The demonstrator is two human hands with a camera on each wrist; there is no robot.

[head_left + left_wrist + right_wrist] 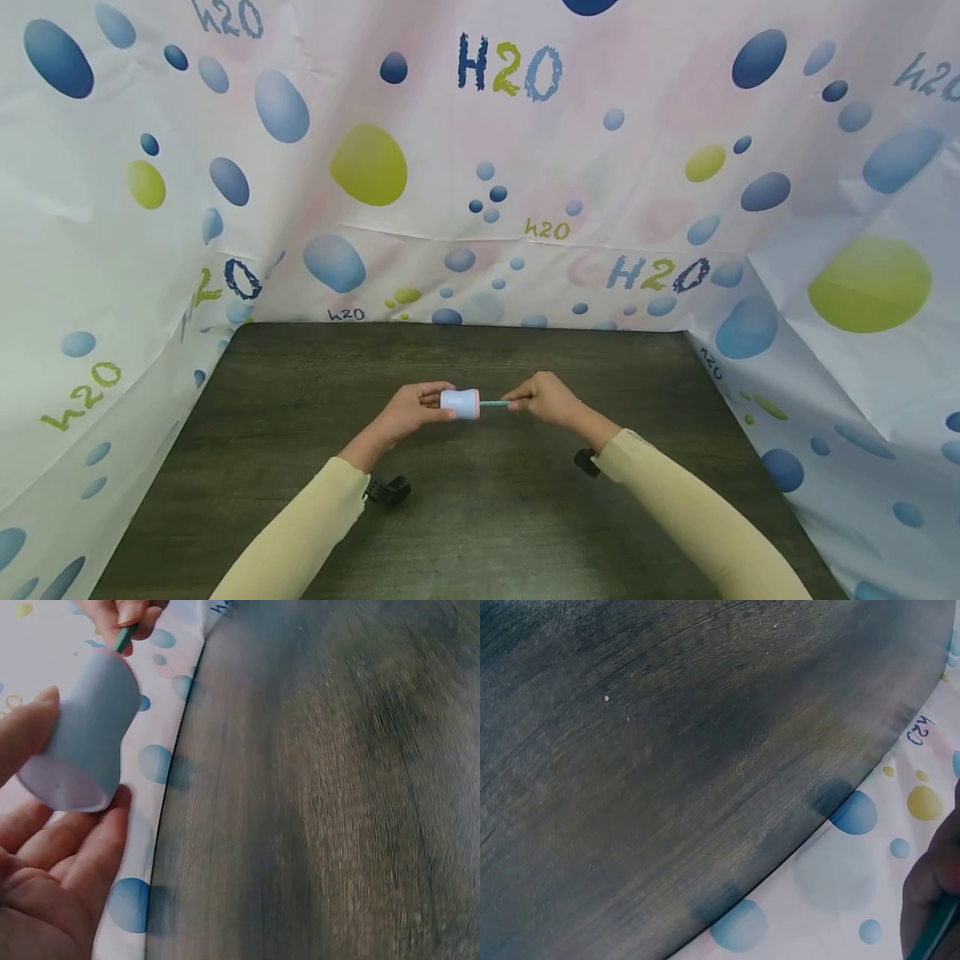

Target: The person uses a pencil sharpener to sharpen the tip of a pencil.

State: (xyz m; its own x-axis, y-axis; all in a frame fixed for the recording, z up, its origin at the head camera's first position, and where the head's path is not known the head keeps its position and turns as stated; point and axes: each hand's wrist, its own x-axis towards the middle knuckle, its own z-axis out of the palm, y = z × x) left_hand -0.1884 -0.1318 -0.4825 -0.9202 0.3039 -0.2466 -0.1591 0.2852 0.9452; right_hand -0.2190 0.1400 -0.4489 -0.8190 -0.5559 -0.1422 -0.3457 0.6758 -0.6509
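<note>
Held sideways above the table in the head view is a light blue, narrow-waisted pencil sharpener [459, 404] with a pink rim on its right end. My left hand [405, 410] grips it from the left, thumb on the near side. From the pink end sticks out a thin green pencil [492, 403], its tip hidden inside. My right hand [551, 398] pinches the pencil between thumb and fingers. Up close in the left wrist view, the sharpener [90, 727] shows a smooth pale base. At the right wrist view's lower right corner, only part of the hand [930, 881] and pencil [935, 930] show.
A dark wood-grain table [480, 517] lies under both hands. Behind it and along both sides hangs a white sheet [450, 125] with blue and green dots and H2O lettering. Dark bands [387, 491] sit at both wrists, beside pale yellow sleeves [300, 533].
</note>
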